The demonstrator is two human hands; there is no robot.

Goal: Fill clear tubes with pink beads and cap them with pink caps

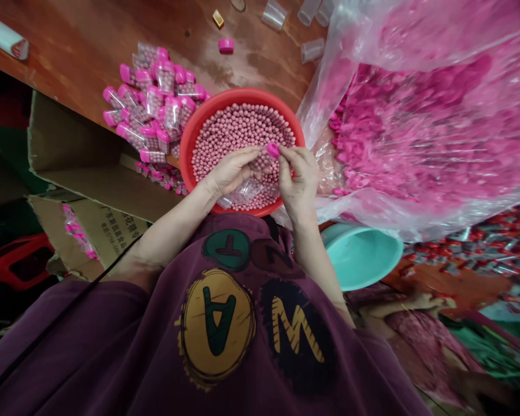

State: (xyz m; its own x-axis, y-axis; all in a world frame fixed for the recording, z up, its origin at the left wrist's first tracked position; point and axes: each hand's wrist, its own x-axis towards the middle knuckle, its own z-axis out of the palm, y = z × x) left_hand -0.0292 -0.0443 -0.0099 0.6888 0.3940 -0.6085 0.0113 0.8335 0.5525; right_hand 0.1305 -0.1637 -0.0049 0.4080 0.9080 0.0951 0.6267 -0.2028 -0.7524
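Note:
My left hand (234, 169) is closed round a small clear plastic container (262, 162), which appears to hold pink balls. At its mouth, my right hand (299, 176) pinches a bright pink cap (273, 150) between thumb and fingers. Whether the cap is fully seated I cannot tell. Both hands are over a red basin (185, 136) of small pink balls (229, 127). More clear containers (247, 190) lie on the balls, just below my left hand. Left of the basin, a pile of capped containers (156, 98) filled with pink balls rests on the wooden table (91, 29).
On the right lies a big clear plastic bag (346, 75) of pink caps (394, 133). A turquoise basin (364, 260) sits below it. Clear cups (274, 14) stand at the back. A cardboard box (73, 138) is at the left. Another person's arm (385, 309) shows lower right.

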